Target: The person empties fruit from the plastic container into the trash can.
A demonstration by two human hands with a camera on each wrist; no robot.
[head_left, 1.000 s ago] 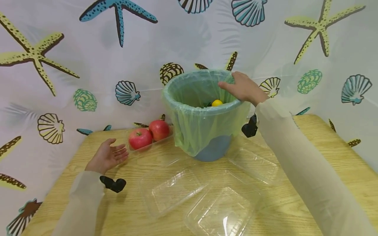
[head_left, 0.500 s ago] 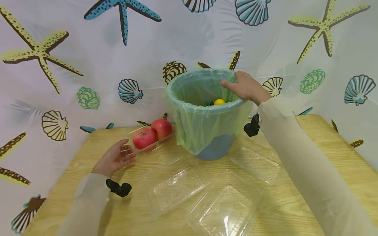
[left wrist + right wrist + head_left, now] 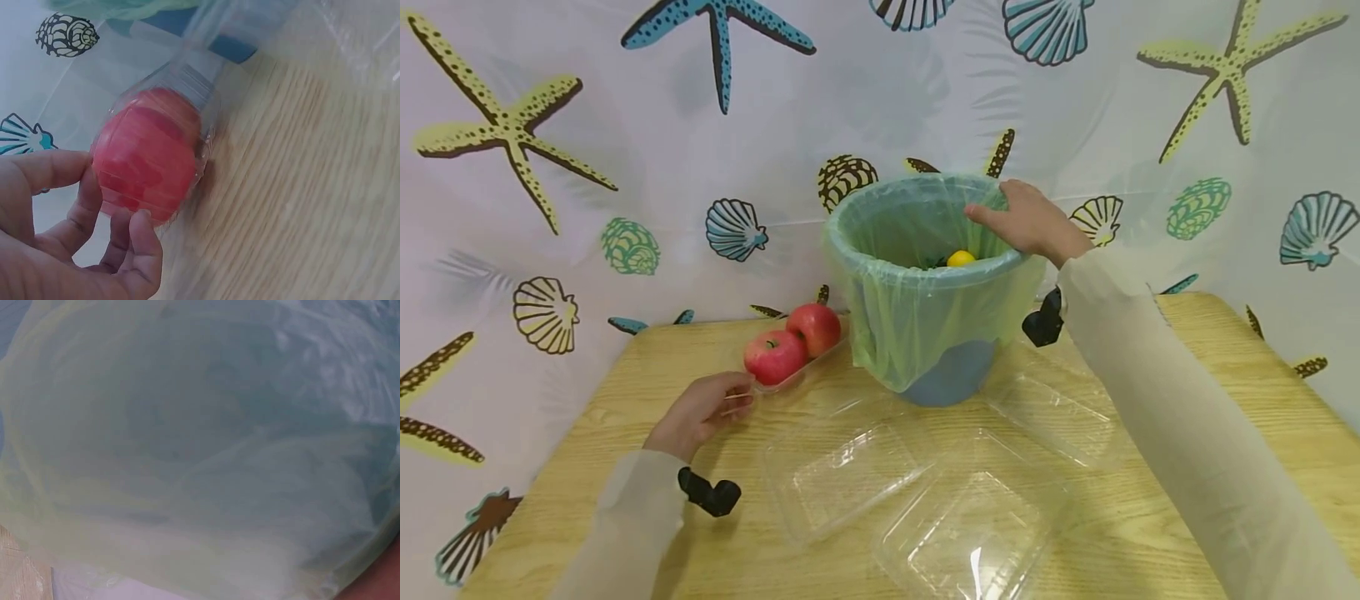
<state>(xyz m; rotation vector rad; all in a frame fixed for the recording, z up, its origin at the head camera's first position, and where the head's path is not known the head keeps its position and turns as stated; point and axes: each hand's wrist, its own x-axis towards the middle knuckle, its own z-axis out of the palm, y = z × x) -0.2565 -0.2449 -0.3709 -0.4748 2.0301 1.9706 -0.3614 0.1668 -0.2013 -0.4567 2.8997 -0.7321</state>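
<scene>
A clear plastic tray (image 3: 790, 382) with two red apples (image 3: 777, 357) in it lies at the back left of the table in the head view. My left hand (image 3: 703, 410) grips its near left end; in the left wrist view the curled fingers (image 3: 145, 240) meet the tray's edge beside an apple (image 3: 147, 159). A blue bucket (image 3: 951, 375) lined with a thin yellow-green bag (image 3: 891, 325) stands at the back middle. My right hand (image 3: 1033, 223) holds its right rim, thumb on the inner side. Inside the bucket shows a round yellow fruit (image 3: 960, 258), with something dark green beside it.
Several clear plastic trays without contents lie before the bucket: one at middle left (image 3: 853, 471), one near the front (image 3: 973, 533), another to the right (image 3: 1056, 417). A white curtain (image 3: 880, 92) printed with starfish and shells hangs behind the wooden table (image 3: 1150, 500).
My left hand has moved right and forward to the apple tray, and its fingers have closed at the tray's end. My right hand stays on the bucket rim. The head view has shifted slightly.
</scene>
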